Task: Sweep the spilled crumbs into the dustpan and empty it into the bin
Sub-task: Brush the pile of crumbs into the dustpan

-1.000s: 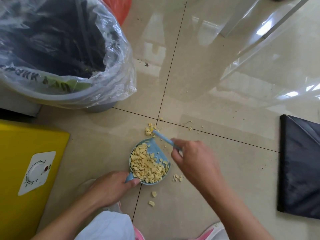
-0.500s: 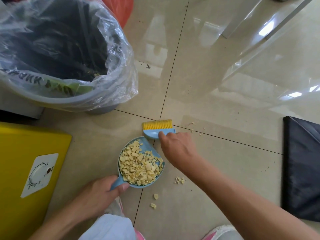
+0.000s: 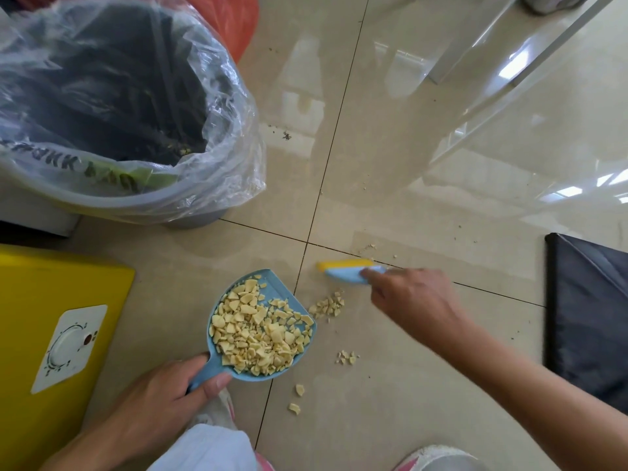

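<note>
A blue dustpan [image 3: 272, 278] sits on the tiled floor [image 3: 407, 205], its mouth facing up and to the right, close to where the grout lines cross. It is heaped with pale yellow crumbs [image 3: 258, 338]. The left hand [image 3: 163, 399] grips the dustpan's short handle, fingers curled round it and the thumb pressed on top. The right hand [image 3: 411, 300] is closed round the handle of a small blue brush [image 3: 350, 274], whose yellow bristles point away from the person and lie along the grout line, to the upper right of the dustpan and apart from it. A little loose heap [image 3: 328, 305] of crumbs lies on the floor just beside the dustpan's mouth, between it and the brush. A smaller cluster [image 3: 347, 356] lies nearer the person, and two single pieces [image 3: 299, 389] lie below the pan's rounded back. The grey bin [image 3: 102, 200], lined with a clear plastic bag, stands at the upper left, well apart from the dustpan. A yellow box [image 3: 51, 277] is at the left edge and a black bag [image 3: 588, 317] at the right.
</note>
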Action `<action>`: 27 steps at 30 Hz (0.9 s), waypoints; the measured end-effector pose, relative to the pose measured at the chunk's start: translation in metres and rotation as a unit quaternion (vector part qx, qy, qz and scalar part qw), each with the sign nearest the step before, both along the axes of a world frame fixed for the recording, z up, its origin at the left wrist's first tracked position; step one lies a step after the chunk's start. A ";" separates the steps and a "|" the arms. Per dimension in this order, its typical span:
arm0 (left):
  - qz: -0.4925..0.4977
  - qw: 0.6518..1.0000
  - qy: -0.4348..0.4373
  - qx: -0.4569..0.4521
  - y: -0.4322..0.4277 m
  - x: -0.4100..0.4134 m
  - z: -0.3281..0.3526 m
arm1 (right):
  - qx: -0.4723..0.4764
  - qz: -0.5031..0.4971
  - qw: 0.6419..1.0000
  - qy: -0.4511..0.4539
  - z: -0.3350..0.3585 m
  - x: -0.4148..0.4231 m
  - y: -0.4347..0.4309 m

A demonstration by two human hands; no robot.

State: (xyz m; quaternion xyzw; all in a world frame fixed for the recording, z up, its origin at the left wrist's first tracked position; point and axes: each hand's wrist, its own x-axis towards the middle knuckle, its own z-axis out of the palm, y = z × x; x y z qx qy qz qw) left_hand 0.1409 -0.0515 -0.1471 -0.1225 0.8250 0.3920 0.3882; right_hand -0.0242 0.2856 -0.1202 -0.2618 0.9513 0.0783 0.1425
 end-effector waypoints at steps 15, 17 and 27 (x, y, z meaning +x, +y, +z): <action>0.060 0.998 0.002 0.018 -0.019 -0.005 0.022 | 0.019 -0.173 0.981 -0.087 -0.024 0.046 -0.041; 0.049 0.999 -0.002 0.022 -0.020 -0.007 0.028 | 0.014 -0.160 0.984 -0.076 -0.019 0.063 -0.050; 0.051 0.998 -0.021 0.029 -0.029 -0.001 0.037 | -0.163 -0.301 0.919 -0.195 0.037 0.054 -0.038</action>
